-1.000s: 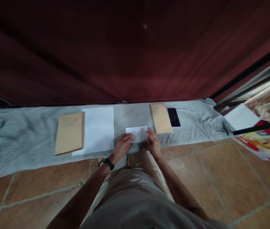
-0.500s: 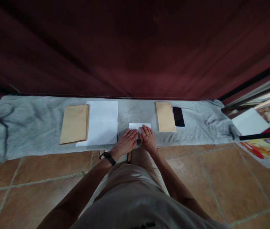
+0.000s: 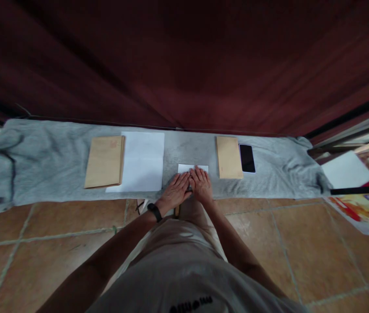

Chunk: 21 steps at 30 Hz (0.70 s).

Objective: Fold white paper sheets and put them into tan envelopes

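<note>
A small folded white paper [image 3: 187, 168] lies on a grey cloth [image 3: 47, 174] spread on the floor. My left hand [image 3: 177, 190] and my right hand [image 3: 201, 184] lie side by side on the paper's near part, fingers stretched flat and pressing down. Only the far strip of the paper shows beyond my fingertips. A black band is on my left wrist.
A white sheet [image 3: 141, 161] and a brown envelope [image 3: 104, 161] lie to the left on the cloth. A second brown envelope [image 3: 228, 157] and a black phone [image 3: 247, 158] lie to the right. A dark red curtain [image 3: 184, 65] hangs behind. Terracotta floor tiles [image 3: 301, 243] are in front.
My hands moved from the two sides of the folded paper to its middle and now lie flat together on it, covering more of it.
</note>
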Each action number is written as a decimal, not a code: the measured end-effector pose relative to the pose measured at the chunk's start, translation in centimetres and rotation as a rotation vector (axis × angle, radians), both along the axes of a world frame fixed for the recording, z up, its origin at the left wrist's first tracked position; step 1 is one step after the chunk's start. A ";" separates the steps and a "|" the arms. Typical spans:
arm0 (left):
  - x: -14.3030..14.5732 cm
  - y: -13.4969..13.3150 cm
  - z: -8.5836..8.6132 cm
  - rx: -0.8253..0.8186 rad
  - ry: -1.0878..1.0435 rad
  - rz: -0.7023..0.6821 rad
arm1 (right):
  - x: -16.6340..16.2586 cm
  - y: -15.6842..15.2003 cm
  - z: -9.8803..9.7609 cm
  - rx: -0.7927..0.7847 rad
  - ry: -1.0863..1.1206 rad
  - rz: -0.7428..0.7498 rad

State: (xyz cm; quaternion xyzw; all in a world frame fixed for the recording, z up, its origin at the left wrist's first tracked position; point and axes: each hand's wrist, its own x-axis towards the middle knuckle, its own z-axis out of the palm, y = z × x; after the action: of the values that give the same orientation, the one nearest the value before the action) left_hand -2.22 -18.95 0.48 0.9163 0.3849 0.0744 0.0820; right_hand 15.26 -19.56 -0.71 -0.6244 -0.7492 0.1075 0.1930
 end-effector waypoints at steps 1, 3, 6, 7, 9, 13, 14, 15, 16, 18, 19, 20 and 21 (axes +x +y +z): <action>0.0 0.0 0.0 0.002 0.003 0.002 | 0.2 -0.1 0.0 0.005 -0.005 -0.009; 0.1 -0.1 0.0 0.002 0.004 0.008 | 0.7 -0.2 -0.2 0.018 -0.007 -0.026; 0.1 -0.1 0.0 0.001 0.002 0.007 | 1.4 -0.5 -0.6 0.038 -0.004 -0.046; 0.1 -0.2 0.1 0.003 0.002 0.005 | 1.5 -0.6 -0.7 0.043 -0.005 -0.052; 0.1 -0.2 0.1 0.006 0.001 0.005 | 1.7 -0.8 -0.9 0.050 -0.009 -0.065; 0.1 -0.2 0.2 0.001 -0.009 0.014 | 1.8 -1.0 -1.1 0.060 0.003 -0.084; 0.0 -0.2 0.2 0.000 -0.009 0.012 | 1.8 -1.0 -1.1 0.065 0.009 -0.086; 0.0 -0.2 0.3 0.001 -0.005 0.007 | 1.8 -1.1 -1.1 0.072 0.013 -0.086; 0.0 -0.1 0.3 0.003 0.000 0.001 | 1.8 -1.1 -1.2 0.081 0.016 -0.085; 0.0 0.1 0.5 0.012 0.011 -0.013 | 1.7 -1.1 -1.3 0.099 0.018 -0.085; 0.1 0.3 0.6 0.018 0.015 -0.017 | 1.7 -1.1 -1.3 0.107 0.018 -0.085; 0.2 0.6 0.7 0.027 0.015 -0.017 | 1.7 -1.1 -1.4 0.115 0.018 -0.086; 0.3 0.9 0.7 0.035 0.012 -0.011 | 1.7 -1.1 -1.5 0.124 0.021 -0.089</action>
State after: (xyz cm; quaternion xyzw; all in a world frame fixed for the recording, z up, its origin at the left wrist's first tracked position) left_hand -1.90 -18.09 1.23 0.9201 0.3790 0.0749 0.0642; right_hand 16.93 -20.67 -2.19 -0.6427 -0.7240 0.0589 0.2435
